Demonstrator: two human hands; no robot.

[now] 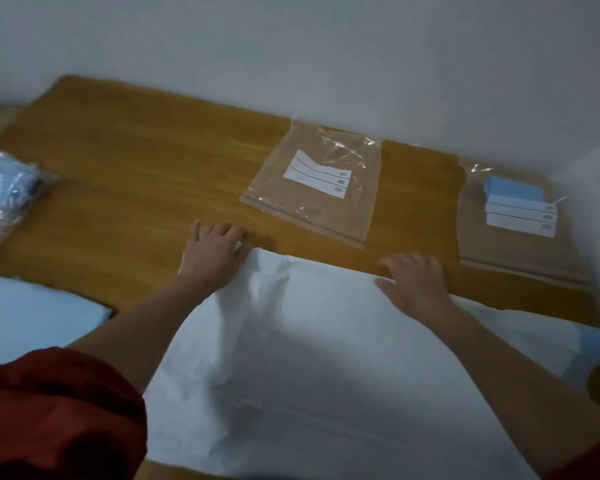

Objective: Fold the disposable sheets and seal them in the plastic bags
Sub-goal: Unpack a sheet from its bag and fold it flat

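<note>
While both hands are laid flat on its far edge, a white disposable sheet (309,341) is spread over the near side of a wooden table (136,150).
Seen from the head camera, the left hand (215,252) is set palm down on the sheet's far left corner, fingers apart, and the right hand (414,282) is pressed on the far edge, fingers loosely extended; nothing is clasped. Three clear plastic bags are counted: an empty zip bag (312,188) with a white label beyond the hands, a right bag (513,216) holding a folded blue block, and a crumpled left bag (4,195) with blue contents. The sheet is thin and creased. A pale blue sheet (32,317) is seen near left.
</note>
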